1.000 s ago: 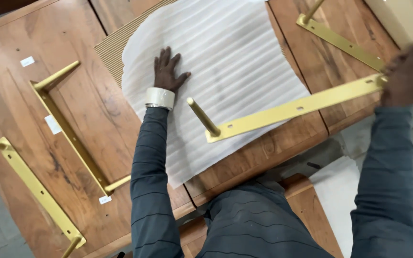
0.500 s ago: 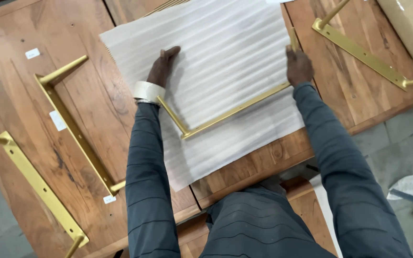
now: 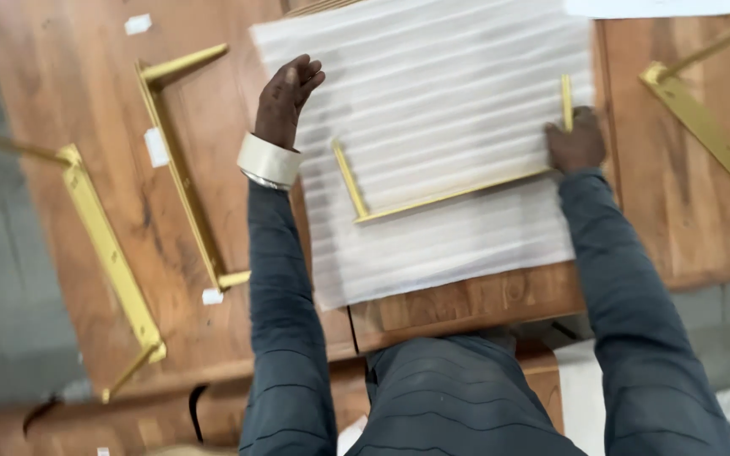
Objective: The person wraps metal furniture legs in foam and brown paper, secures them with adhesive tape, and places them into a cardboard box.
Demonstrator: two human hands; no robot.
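A gold U-shaped metal bracket (image 3: 445, 196) lies on a white ribbed foam sheet (image 3: 449, 110) spread over a wooden table (image 3: 69, 76). My right hand (image 3: 578, 142) grips the bracket at its right corner, below the short upright leg. My left hand (image 3: 286, 97) hovers with loose fingers over the foam sheet's left edge and holds nothing. A roll of tape (image 3: 269, 160) sits like a cuff around my left wrist.
Two more gold brackets lie on the wood to the left, one (image 3: 181, 165) near my left arm and one (image 3: 107, 253) at the table's left edge. Another gold bracket (image 3: 707, 127) lies at the far right. Small white labels dot the table. Grey floor shows on both sides.
The bracket came from the right onto the foam sheet and now lies flat across it. My left hand lifted off the sheet's left part.
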